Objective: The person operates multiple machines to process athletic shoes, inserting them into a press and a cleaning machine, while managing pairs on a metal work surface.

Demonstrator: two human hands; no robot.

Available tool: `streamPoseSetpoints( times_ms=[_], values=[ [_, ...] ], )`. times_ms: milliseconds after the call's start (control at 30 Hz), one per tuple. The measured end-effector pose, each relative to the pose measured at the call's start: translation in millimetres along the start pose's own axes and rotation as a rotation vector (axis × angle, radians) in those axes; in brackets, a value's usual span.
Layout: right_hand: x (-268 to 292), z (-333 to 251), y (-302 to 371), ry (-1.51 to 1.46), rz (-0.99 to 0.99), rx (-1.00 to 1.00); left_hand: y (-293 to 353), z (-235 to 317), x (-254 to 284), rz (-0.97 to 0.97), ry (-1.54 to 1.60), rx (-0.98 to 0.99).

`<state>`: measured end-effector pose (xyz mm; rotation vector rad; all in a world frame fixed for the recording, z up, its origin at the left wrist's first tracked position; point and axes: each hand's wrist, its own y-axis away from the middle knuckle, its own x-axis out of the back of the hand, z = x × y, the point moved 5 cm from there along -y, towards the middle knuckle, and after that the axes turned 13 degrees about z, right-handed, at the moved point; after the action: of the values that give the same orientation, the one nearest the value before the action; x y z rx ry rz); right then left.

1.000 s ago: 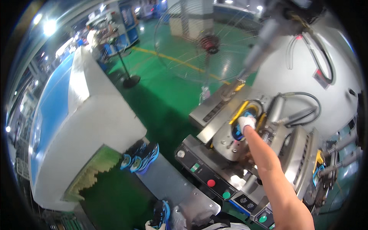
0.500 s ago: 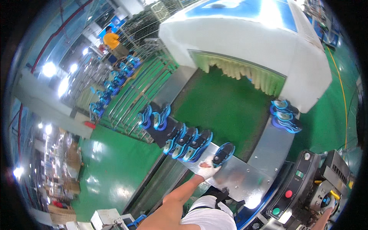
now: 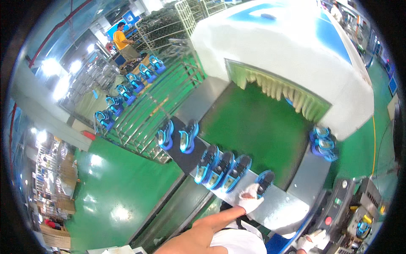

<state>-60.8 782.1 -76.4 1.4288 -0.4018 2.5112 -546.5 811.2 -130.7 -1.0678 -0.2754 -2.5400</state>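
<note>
My left hand [image 3: 250, 199], in a white glove, grips the near end of a black and blue sneaker [image 3: 265, 183] on the metal ledge [image 3: 275, 205]. To its left stand three similar sneakers [image 3: 221, 169] side by side. Two more blue sneakers [image 3: 188, 135] sit farther left on a dark mat. My gloved right hand [image 3: 312, 240] is beside the control panel [image 3: 334, 211], its fingers stretched out with nothing visible in them. Beyond it, a blue piece [image 3: 363, 228] rests in the machine at the right.
A green conveyor belt [image 3: 249, 131] runs from under a fringed curtain in a white machine housing [image 3: 287, 55]. Stacked blue sneakers [image 3: 324, 144] lie on the right side ledge. Left of the belt is a metal rack [image 3: 148, 122] with a row of sneakers; a person in yellow [image 3: 121, 40] stands behind.
My right hand has drawn back from the machine at the right toward me. My left hand stays on the sneaker. The whole view has shifted.
</note>
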Motion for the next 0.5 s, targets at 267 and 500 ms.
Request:
streamPoseSetpoints(
  times_ms=[267, 500],
  values=[
    [6, -23, -8, -1.114, 0.072, -0.123, -36, 20, 83, -0.071, 0.368, -0.192],
    [179, -255, 69, -1.154, -0.251, -0.063, -73, -70, 207, 0.114, 0.598, 0.023]
  ],
)
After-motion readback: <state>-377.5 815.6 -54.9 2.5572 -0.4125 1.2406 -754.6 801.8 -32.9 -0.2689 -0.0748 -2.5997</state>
